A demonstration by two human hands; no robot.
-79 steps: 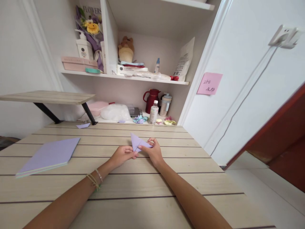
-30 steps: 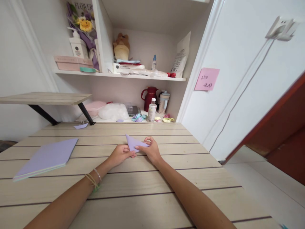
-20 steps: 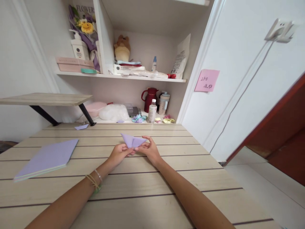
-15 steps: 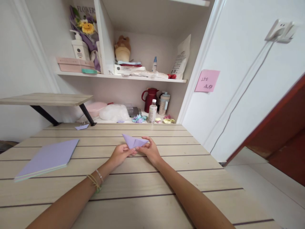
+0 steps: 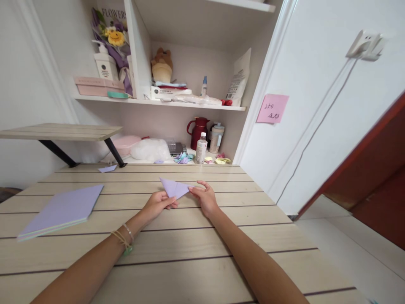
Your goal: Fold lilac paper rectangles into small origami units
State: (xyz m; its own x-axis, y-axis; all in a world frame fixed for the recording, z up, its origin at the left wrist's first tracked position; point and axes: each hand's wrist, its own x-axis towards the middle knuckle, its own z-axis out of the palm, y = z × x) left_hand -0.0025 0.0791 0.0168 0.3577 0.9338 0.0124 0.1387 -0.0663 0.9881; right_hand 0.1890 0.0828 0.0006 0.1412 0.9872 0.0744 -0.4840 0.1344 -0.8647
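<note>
A folded piece of purple paper (image 5: 174,188) is held just above the slatted wooden table (image 5: 177,245). My left hand (image 5: 160,202) pinches its lower left part, thumb on top and fingers underneath. At the paper's right tip, my right hand (image 5: 205,197) grips with thumb and fingertip, its other fingers raised and bent. The paper has a pointed upper left corner and a fold line across its middle. Its underside is hidden. To the left lies a stack of square paper (image 5: 63,209), purple on top with other pale colours at its edge.
A small purple paper piece (image 5: 107,169) lies near the leg of a raised wooden stand (image 5: 63,131). Along the back sit folded paper pieces (image 5: 183,158), a plastic bottle (image 5: 201,148), a red jug (image 5: 198,131) and a cup (image 5: 217,138). A shelf (image 5: 190,104) runs above them.
My right hand has slid right, from the paper's lower middle to its right tip. The paper's right side now looks flatter and narrower. My left hand keeps its hold.
</note>
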